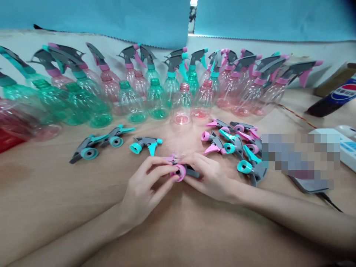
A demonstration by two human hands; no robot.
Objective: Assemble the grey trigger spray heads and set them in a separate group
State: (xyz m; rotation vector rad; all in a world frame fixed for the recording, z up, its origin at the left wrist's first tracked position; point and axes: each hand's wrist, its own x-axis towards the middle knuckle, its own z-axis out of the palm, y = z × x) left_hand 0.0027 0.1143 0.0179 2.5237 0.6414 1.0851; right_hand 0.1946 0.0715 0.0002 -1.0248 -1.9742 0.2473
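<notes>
Both hands grip one grey and pink trigger spray head [181, 173] low over the table. The fingers of my left hand [147, 181] pinch its pink screw collar. My right hand [208, 176] wraps round the grey body, partly hiding it. Left of my hands lie several loose grey and turquoise spray heads [144, 144]. To the right is a pile of pink and turquoise spray heads [233, 142]. Behind them stand open-necked bottles, among them a clear pink bottle [182, 105] and a green bottle [158, 100].
Along the wall stand several bottles fitted with spray heads [236, 79]. At the right are a dark cola bottle [333, 96], a white power strip [345, 148] and a blurred-out device with a cable [329, 202]. A red object [11, 137] sits at the left edge of the wooden table [69, 196].
</notes>
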